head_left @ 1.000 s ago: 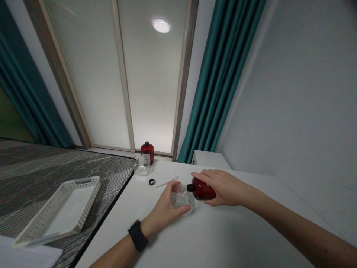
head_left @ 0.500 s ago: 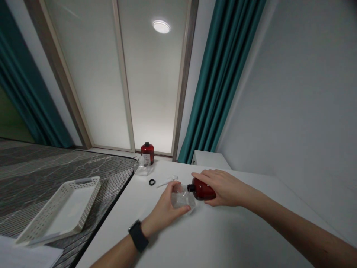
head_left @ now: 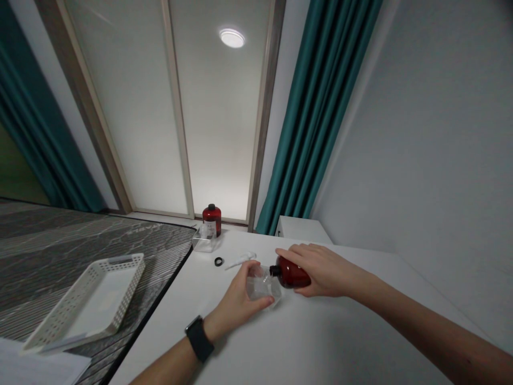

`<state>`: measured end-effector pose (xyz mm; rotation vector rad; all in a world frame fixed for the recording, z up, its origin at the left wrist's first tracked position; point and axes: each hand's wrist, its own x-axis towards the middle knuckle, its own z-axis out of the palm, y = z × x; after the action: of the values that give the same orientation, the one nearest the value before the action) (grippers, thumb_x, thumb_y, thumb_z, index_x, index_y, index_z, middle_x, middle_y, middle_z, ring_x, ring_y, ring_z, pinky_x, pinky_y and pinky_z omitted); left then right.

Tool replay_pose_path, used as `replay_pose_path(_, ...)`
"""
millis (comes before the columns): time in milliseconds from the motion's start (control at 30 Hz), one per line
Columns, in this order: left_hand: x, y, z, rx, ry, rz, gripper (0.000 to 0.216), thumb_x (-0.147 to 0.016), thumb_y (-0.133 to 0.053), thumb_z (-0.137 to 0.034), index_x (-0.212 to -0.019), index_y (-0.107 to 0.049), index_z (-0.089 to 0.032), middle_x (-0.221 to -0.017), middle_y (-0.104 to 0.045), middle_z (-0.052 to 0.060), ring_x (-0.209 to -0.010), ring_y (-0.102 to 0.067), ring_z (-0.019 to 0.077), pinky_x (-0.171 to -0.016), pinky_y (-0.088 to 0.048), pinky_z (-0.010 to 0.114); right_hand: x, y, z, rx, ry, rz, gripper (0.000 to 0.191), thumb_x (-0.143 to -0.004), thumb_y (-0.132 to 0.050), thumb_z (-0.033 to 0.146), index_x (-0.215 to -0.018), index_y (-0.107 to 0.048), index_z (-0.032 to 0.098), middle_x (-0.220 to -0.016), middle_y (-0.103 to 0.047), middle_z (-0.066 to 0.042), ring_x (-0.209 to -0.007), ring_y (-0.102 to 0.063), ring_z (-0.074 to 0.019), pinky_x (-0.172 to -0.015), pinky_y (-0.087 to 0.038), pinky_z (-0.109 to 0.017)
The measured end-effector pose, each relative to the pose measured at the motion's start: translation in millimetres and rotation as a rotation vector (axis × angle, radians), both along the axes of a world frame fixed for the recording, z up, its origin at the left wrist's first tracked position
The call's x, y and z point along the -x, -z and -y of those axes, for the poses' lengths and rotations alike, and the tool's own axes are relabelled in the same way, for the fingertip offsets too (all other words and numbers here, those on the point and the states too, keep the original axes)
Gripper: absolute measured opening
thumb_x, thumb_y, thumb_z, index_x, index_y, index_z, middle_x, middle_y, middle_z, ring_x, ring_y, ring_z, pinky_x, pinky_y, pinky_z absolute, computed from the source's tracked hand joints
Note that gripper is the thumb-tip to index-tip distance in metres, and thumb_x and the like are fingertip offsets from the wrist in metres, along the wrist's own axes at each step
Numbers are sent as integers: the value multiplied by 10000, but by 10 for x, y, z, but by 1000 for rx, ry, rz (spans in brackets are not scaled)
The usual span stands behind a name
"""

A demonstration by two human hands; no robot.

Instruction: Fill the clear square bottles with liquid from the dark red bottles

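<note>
My right hand (head_left: 320, 269) is wrapped over a dark red bottle (head_left: 292, 273), which is tipped on its side with its black neck pointing left. That neck meets the top of a small clear container (head_left: 262, 286) on the white table (head_left: 320, 342). My left hand (head_left: 240, 299), with a black watch on the wrist, is curled round this clear container.
A black cap ring (head_left: 218, 261) and a white pump piece (head_left: 240, 259) lie further back on the table. Behind them stand a second red bottle (head_left: 211, 218) and a clear box (head_left: 205, 240). A white perforated basket (head_left: 86, 302) rests on the grey striped surface at left.
</note>
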<state>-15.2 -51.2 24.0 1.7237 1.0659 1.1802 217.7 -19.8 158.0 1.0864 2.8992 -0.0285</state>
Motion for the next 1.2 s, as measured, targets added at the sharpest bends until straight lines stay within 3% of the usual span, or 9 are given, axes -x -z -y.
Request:
replay_pose_path(533,-15,-77,9,19,0,-8,637,-699,-782,-246,-1237,-446,-194,-1164,-563,101,-1121,-545,295,-1051,-387,484,-9,20,-10,-22,-10,6,763,-812,-702,376,-1493,-405,206,-1233,-656,-146,-1079,-628,-349,-924,-473,-471)
replay_pose_path(1200,-9,0,-8,15,-15,5,644,-695,-792,-218,-1243,-454,-206,-1172,-575,100,-1150,-552,301,-1074,-384,502,15,0,-4,-19,-6,8,759,-813,-707,373,-1492,-414,200,-1225,-659,-157,-1075,-632,-345,-918,-475,-468)
